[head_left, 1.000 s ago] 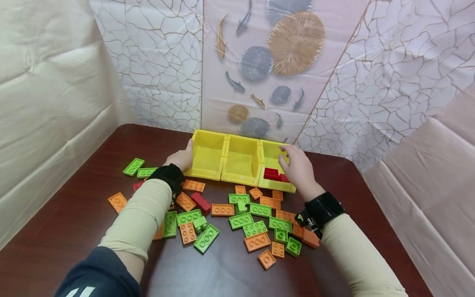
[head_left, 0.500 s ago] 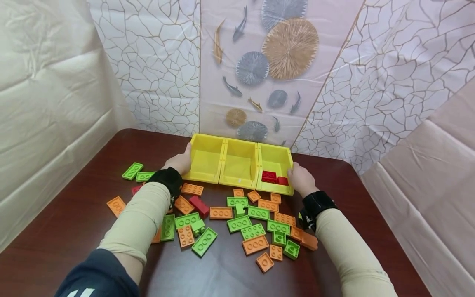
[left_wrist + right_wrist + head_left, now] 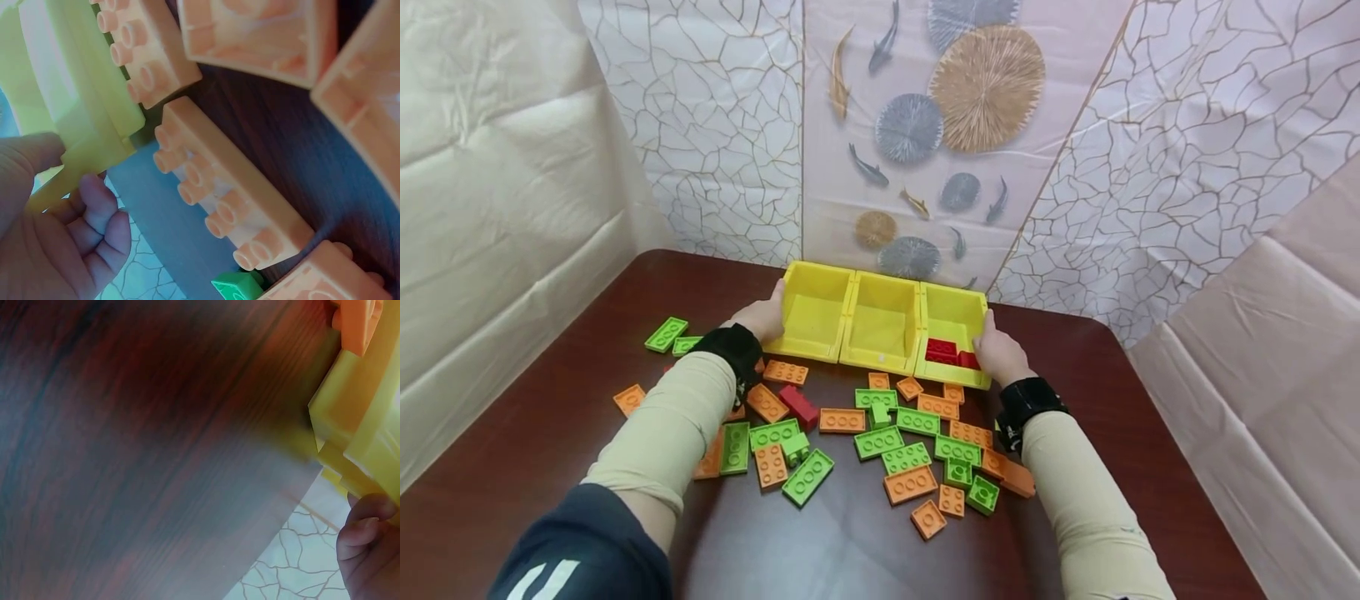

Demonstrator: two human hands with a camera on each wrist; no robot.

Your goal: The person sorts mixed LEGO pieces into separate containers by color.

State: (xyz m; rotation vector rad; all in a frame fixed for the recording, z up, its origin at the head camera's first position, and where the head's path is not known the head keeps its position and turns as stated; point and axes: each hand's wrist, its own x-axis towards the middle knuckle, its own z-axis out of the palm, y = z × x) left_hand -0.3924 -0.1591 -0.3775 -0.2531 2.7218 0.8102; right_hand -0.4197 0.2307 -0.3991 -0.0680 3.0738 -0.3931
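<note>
At opposite end edges, the left hand point(image 3: 762, 319) and right hand point(image 3: 1000, 353) pinch the yellow tray point(image 3: 880, 327), tabletop point(image 3: 1082, 375) extending beyond both.

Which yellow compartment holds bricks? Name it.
The rightmost yellow compartment, by the right hand: alone of the three, it shows red bricks inside.

Yellow tray point(image 3: 356, 409) cut off by right-wrist view's edge; left sleeve point(image 3: 662, 425) partly hides orange brick point(image 3: 628, 400).

We are seeing the bin point(image 3: 880, 329) at tabletop point(image 3: 827, 546) rear, loose bricks point(image 3: 808, 477) lying before and left, more bricks point(image 3: 941, 351) in its right compartment point(image 3: 957, 310).
</note>
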